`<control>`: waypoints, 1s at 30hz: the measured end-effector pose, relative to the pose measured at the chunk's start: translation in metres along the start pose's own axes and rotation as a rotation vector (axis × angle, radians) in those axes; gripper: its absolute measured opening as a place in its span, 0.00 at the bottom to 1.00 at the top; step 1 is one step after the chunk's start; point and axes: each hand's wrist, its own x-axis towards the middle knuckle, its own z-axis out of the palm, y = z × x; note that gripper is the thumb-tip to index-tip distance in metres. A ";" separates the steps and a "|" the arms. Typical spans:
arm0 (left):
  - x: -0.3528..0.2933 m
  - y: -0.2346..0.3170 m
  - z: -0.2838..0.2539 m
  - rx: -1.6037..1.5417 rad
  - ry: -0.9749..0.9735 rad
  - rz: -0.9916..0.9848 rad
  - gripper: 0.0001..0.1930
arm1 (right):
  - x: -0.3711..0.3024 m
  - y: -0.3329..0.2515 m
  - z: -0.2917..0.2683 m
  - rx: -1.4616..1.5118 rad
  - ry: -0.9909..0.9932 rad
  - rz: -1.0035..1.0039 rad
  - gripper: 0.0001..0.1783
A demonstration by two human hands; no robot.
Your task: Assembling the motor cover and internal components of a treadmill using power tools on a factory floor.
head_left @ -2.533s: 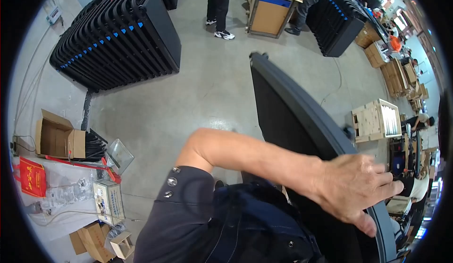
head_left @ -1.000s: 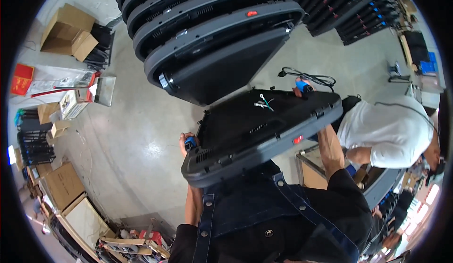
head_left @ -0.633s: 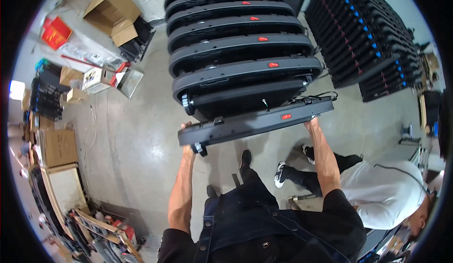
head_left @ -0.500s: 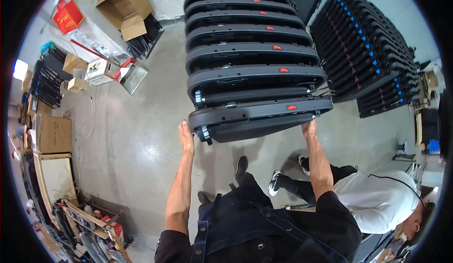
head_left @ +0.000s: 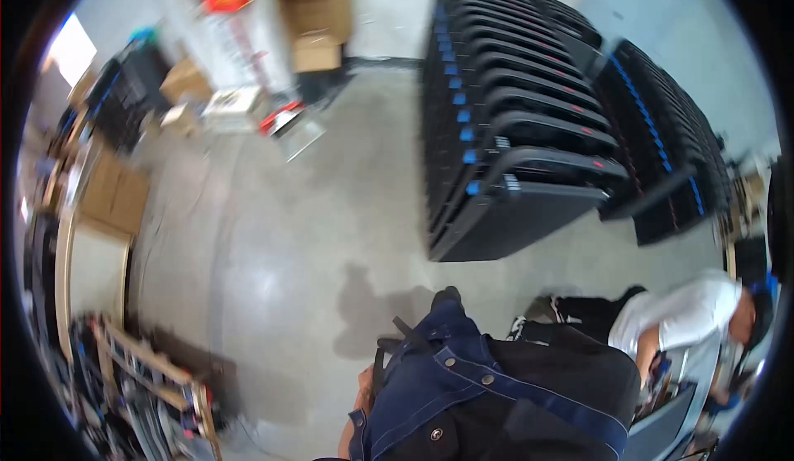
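Note:
My left hand [head_left: 364, 382] hangs low beside my dark blue apron [head_left: 451, 370]; it is partly hidden and blurred, so its fingers do not show clearly. My right hand is out of view. Ahead of me stands a row of black machines [head_left: 529, 221] that look like treadmills on edge. They have rounded top ends, red switches and blue pieces along their left sides. Neither visible part of my arms touches them. The nearest machine shows a broad, flat black face toward me.
A second row of similar black machines [head_left: 662, 122] stands to the right. At the lower right a person in a white shirt [head_left: 678, 320] bends over. Cardboard boxes [head_left: 116, 188] and a wooden rack [head_left: 149, 362] line the left. A dustpan [head_left: 304, 138] lies on the floor ahead.
Both hands have let go of the nearest machine. My left hand has dropped to my side, and my right has left the view. The view has turned left, and the row appears farther off.

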 end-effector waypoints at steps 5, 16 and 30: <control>-0.045 -0.030 -0.138 -0.830 0.319 -0.302 0.14 | 0.359 0.036 0.164 -0.128 -0.291 -0.043 0.12; -0.035 -0.014 -0.313 -1.345 0.713 -0.269 0.15 | 1.179 -0.169 0.250 -0.276 -0.452 -0.018 0.10; 0.080 0.031 -0.566 -1.466 1.073 0.009 0.11 | 1.619 -1.077 0.501 0.470 -0.764 -0.267 0.20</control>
